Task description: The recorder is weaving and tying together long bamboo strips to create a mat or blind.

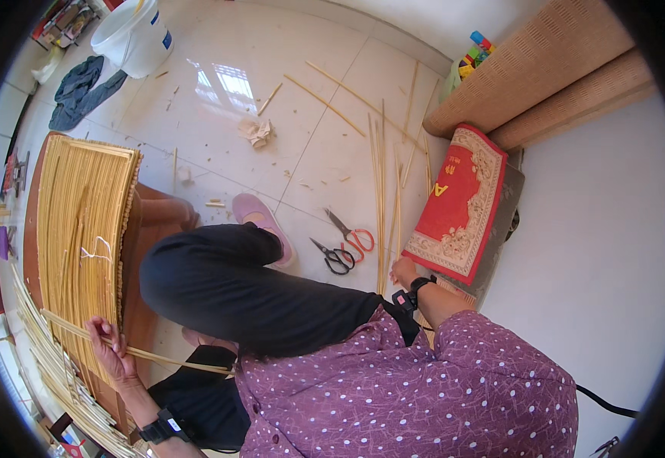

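while the left hand (112,357) grips thin canes (172,359), the right hand (404,272) is near a red mat (433,220).
canes at near left, fingers (108,331) closed round them; right fingers, cannot tell.

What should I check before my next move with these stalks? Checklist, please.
1. Left hand holding stalks: ok.
2. Right hand gripping something: cannot tell; it is near the floor stalks.
3. Black-handled scissors and red-handled scissors set down: ok, on the floor.
4. White string tied: cannot tell; it lies across the bundle.
5. Floor free of scraps: not ok; crumpled paper and offcuts lie there.
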Motion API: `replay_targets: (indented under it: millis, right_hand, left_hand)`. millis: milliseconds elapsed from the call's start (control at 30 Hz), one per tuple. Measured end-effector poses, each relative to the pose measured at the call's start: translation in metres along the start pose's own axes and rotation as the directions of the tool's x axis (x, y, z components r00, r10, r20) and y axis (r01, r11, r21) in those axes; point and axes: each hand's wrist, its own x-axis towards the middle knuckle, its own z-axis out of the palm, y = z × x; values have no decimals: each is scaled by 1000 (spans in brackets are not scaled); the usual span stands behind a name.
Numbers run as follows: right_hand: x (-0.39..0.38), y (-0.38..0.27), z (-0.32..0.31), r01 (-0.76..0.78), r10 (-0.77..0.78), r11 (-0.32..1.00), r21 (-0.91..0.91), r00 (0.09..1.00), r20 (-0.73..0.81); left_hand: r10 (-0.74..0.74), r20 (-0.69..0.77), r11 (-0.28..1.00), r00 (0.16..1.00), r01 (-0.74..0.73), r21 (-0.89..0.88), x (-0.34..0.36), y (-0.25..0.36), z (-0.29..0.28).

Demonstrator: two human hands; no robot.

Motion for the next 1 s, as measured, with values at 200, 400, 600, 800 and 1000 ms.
replay_targets:
  millis: [200,400,600,800,1000]
  right_hand:
    - [-77,-93,-9,111,-183,940,-323,962,-203]
    - [-98,-137,-7,352,-486,815,-460,848,-212]
    - [-92,-174,19,406,-447,798,-445,894,14]
    - [-84,-196,40,582,-620,650,-490,778,102]
    - [-83,-225,70,617,-593,489,-617,754,283]
  left_hand:
    - [16,-38,1000,999,-16,5,-13,14,-10]
    - [-6,4,1000,1000,6,-16,-7,4,-15]
    - [-42,-19,999,999,42,-31,-16,2,-14]
    - [-41,-50,996,998,36,-84,-30,4,-13]
    - [9,-279,1000,960,-11,-4,-57,19,8]
